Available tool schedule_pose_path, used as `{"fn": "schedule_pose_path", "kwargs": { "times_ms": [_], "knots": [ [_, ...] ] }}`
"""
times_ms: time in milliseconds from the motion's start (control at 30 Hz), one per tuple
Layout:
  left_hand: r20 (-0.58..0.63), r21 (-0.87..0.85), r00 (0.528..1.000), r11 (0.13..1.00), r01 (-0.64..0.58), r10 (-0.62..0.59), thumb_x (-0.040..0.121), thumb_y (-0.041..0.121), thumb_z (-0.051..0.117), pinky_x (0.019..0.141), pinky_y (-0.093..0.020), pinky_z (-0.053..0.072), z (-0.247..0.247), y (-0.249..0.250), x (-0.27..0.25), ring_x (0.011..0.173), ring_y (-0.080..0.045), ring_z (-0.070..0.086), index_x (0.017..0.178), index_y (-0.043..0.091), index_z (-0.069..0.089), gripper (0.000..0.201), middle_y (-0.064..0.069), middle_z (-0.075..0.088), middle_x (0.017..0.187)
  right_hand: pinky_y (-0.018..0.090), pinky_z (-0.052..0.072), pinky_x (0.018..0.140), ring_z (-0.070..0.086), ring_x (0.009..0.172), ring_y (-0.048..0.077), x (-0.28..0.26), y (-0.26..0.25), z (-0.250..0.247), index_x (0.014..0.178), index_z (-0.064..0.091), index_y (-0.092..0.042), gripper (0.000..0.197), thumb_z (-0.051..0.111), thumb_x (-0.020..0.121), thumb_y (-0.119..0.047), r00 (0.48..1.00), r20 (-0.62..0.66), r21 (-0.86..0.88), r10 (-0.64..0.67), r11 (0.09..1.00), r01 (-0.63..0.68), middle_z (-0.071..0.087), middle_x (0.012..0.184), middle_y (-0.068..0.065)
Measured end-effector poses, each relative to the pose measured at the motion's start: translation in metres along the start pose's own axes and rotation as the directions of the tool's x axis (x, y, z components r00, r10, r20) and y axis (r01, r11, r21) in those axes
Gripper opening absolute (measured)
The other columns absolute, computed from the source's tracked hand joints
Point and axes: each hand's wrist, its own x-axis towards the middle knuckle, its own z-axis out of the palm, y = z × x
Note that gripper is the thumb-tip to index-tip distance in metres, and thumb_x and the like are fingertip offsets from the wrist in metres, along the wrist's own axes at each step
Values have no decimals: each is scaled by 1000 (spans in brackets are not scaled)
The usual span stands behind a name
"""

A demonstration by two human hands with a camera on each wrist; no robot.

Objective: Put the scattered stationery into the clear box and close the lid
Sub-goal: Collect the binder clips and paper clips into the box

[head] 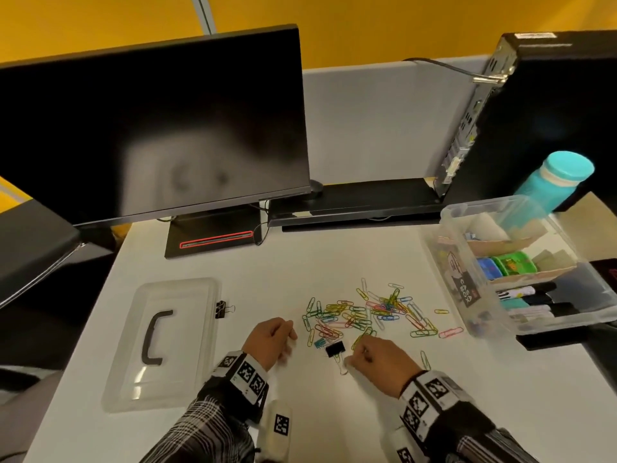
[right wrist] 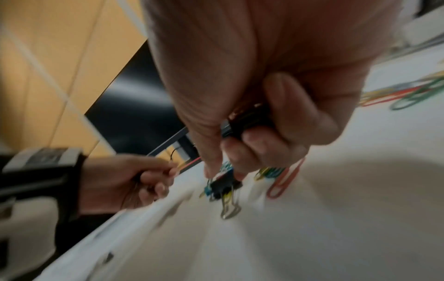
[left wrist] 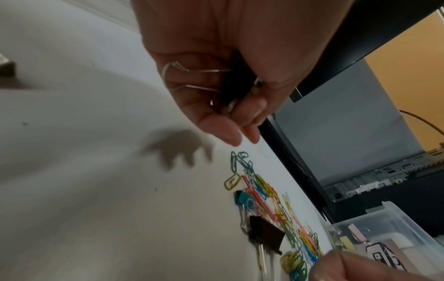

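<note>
Coloured paper clips (head: 367,315) lie scattered on the white desk. Among them are a black binder clip (head: 335,349) and a small teal binder clip (head: 320,342). My left hand (head: 283,335) hovers just left of the pile. In the left wrist view it (left wrist: 230,121) curls round a black binder clip (left wrist: 228,83) with silver handles. My right hand (right wrist: 223,171) keeps another black clip (right wrist: 247,121) in its curled fingers, while thumb and forefinger pinch the black binder clip (right wrist: 224,185) on the desk. The clear box (head: 460,262) stands open at the right.
The clear lid (head: 160,342) with a black handle lies at the left, a black binder clip (head: 222,309) beside it. A monitor (head: 150,128) stands behind, a computer case (head: 534,111) and teal bottle (head: 554,182) at the back right. The box holds markers and tape rolls.
</note>
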Motion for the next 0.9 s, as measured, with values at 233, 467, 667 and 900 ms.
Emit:
{"fn": "schedule_pose_path", "kwargs": {
  "times_ms": [233,467,667,900],
  "knots": [
    [-50,97,996,993,-63,68,96,9,41,46,-25,42,-6,-8,-4,41,-9,49,79,9,64,28,0,54,51,27,38,69,61,95,20,8,-29,22,111,44,-18,38,49,90,-50,994,-105,-365,32,929,-69,60,99,-2],
    [-38,397,967,892,-217,252,97,32,44,60,-22,42,-13,10,-9,55,-3,48,74,21,60,29,11,57,63,28,39,65,57,80,20,11,-21,18,99,48,-15,21,45,89,-33,993,-100,-348,64,932,-95,57,84,-3],
    [282,750,929,550,-368,238,91,45,50,69,-26,40,10,36,-15,81,-14,55,107,24,55,26,3,61,90,19,29,41,40,45,12,-13,-5,-24,83,48,-13,20,42,99,-23,997,-61,529,-36,846,63,49,55,1],
    [422,800,896,407,-441,143,94,28,47,92,-35,44,30,33,-6,111,-26,54,136,26,40,42,-8,56,126,18,14,40,34,40,17,-34,6,-65,81,50,-5,18,51,72,-20,991,-112,911,-70,390,131,44,58,12]
  ]
}}
